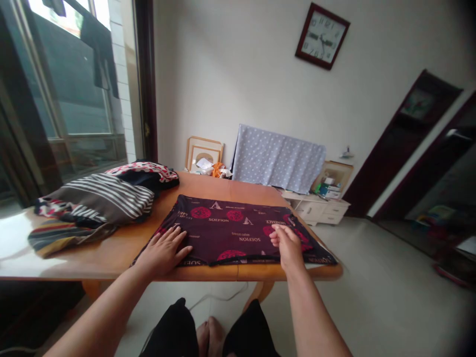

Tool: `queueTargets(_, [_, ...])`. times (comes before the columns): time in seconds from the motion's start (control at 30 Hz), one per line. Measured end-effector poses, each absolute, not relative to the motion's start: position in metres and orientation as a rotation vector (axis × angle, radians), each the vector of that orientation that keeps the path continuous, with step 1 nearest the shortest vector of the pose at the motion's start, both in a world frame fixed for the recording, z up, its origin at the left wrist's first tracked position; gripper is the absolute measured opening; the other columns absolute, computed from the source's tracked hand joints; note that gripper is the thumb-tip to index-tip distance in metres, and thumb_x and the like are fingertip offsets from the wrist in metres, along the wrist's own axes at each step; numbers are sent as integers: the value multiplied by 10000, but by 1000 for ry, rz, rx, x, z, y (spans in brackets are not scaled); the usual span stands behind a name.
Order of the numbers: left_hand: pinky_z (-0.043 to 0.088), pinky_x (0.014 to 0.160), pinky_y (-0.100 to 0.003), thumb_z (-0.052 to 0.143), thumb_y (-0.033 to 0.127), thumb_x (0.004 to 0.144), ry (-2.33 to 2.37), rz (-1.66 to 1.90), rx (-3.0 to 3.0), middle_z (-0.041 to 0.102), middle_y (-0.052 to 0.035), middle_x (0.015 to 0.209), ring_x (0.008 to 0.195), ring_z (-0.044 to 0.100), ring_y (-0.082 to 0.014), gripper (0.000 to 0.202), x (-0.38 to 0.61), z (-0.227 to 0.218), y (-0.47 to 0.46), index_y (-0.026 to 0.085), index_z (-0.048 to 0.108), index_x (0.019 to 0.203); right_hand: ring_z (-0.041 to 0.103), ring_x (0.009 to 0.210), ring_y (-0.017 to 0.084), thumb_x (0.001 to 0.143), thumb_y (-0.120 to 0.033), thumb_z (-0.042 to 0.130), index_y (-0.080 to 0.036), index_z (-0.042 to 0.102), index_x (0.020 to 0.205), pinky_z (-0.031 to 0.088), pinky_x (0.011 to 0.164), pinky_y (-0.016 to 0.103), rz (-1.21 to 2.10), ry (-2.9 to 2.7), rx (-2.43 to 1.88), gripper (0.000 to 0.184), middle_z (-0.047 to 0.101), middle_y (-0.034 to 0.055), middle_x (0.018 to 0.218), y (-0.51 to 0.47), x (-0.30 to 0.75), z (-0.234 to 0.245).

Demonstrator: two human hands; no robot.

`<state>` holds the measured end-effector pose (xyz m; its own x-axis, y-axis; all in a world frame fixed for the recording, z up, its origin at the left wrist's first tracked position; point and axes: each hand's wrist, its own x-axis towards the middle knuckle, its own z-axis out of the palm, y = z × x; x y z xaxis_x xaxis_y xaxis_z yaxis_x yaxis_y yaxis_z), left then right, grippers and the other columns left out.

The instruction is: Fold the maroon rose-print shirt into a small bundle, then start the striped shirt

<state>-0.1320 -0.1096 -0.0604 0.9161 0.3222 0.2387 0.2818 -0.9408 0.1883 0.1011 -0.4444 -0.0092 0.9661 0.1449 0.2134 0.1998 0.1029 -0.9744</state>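
A dark maroon garment [223,235], printed with pale lettering and pink-red round motifs, lies spread out near the table's front edge. It looks like a pair of shorts. My left hand [165,250] rests flat on its left side, fingers spread. Over the right part of the cloth, my right hand [285,243] is closed, its fingers curled in toward the thumb. Whether cloth is pinched between them is hidden. Beside the right hand the fabric is slightly rumpled.
A heap of clothes [107,198], some striped, lies on the left of the wooden table [238,187]. Behind the table are a dotted grey-blue cloth [277,156], framed pictures [203,151] and a white cabinet [316,210]. My knees are below the front edge.
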Motion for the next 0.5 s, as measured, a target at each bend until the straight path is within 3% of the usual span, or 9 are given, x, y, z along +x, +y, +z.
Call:
queueTargets(0.2, [232,1207,-528,525,583,891,571,378,2921,520,-95,1530,1478,363,-318,570,-124,-52,-97,288,611,1371,564,579,133,763,-517,680,-147,716,996,432,539,241,-187,-153,-1537,438,686,38,712,-489,118,-24])
queueTargets(0.3, [287,1176,-536,546,535,891,503,471,2941,605,-114,1431,1374,485,-335,494,-109,-35,-116,259,661,1285,585,602,139,770,-475,630,-160,694,1056,445,565,243,-257,-117,-1579,430,693,24,746,-502,126,-32])
queueTargets(0.4, [416,1081,-432,479,455,954,205,547,2873,688,-95,1267,1187,611,-279,397,-88,-17,-152,235,674,1221,599,602,154,765,-444,584,-173,682,1022,454,578,256,-302,-125,-1666,386,686,12,725,-513,133,-38])
queueTargets(0.5, [470,984,-368,472,383,971,10,559,2802,704,-86,1152,1083,636,-245,327,-65,-4,-197,227,684,1165,606,608,172,747,-415,570,-193,695,904,459,603,274,-261,-233,-1872,299,684,11,693,-524,138,-43])
